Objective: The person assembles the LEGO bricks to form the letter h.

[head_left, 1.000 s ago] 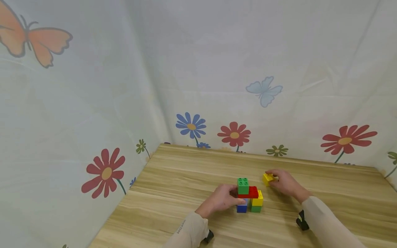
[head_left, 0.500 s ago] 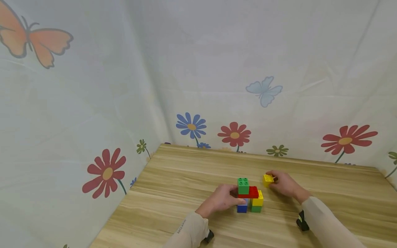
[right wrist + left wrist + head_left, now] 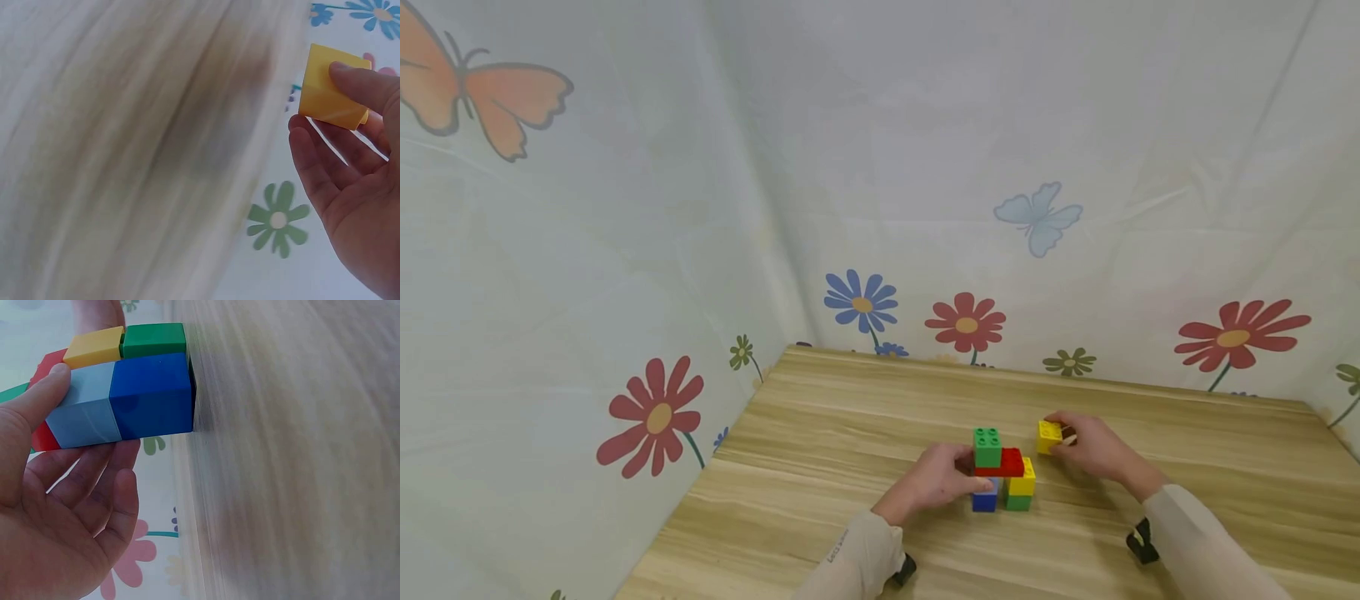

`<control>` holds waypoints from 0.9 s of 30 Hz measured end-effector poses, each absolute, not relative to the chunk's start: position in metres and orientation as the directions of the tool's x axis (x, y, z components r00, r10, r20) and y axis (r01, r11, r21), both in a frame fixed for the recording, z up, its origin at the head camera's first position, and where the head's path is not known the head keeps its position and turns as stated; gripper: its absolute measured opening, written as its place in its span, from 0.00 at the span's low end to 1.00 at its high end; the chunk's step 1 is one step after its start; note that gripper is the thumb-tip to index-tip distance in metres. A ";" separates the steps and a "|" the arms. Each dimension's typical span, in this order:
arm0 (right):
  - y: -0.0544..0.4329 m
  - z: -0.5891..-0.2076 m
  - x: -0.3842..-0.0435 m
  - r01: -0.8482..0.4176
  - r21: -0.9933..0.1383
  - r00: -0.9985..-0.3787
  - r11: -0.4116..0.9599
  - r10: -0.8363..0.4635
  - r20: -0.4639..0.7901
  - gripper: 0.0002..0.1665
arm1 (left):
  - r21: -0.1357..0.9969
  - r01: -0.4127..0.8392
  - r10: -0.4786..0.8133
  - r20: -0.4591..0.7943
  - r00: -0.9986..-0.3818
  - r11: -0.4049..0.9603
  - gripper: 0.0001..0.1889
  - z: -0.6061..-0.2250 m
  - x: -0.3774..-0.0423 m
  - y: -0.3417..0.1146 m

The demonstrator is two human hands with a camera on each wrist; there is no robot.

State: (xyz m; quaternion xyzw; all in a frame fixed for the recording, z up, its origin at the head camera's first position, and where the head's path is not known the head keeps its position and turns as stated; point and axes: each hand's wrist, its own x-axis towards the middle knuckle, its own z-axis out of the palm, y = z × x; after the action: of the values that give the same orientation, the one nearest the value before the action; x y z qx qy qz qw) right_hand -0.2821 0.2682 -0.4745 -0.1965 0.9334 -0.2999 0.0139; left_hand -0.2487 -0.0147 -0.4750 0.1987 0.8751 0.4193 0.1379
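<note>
In the head view a small arch of toy building bricks stands on the table. A light blue brick (image 3: 84,403) on a dark blue brick (image 3: 153,397) forms one leg; a yellow brick (image 3: 1022,477) on a green brick (image 3: 1018,502) forms the other. Across both lies a red brick (image 3: 1011,462), topped at its left end by a second green brick (image 3: 987,447). My left hand (image 3: 936,477) grips the left leg, thumb against the light blue brick. Behind and right of the arch, my right hand (image 3: 1093,448) pinches a loose yellow brick (image 3: 331,87) between thumb and fingers, raised off the table.
The wood-grain table (image 3: 850,400) runs back to a pale curtain (image 3: 887,167) printed with flowers and butterflies. Another curtain side closes off the left. A black wrist device (image 3: 1142,542) hangs below the right sleeve.
The yellow brick in my right hand has turned a little and stands straighter, and the right forearm has swung slightly to the right. The left hand and the arch stay in place.
</note>
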 end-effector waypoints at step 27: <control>0.240 -0.415 -0.239 -0.521 -0.484 -0.854 0.703 -0.427 0.298 0.27 | 0.778 0.278 0.493 -0.046 -0.869 0.563 0.15 -0.474 -0.249 -0.015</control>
State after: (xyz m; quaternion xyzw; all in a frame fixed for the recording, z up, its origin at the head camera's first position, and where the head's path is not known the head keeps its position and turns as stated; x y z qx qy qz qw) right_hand -0.2391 0.2396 -0.4154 -0.2578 0.9192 -0.2862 -0.0816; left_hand -0.2492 -0.0152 -0.4741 0.2204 0.8745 0.4120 0.1300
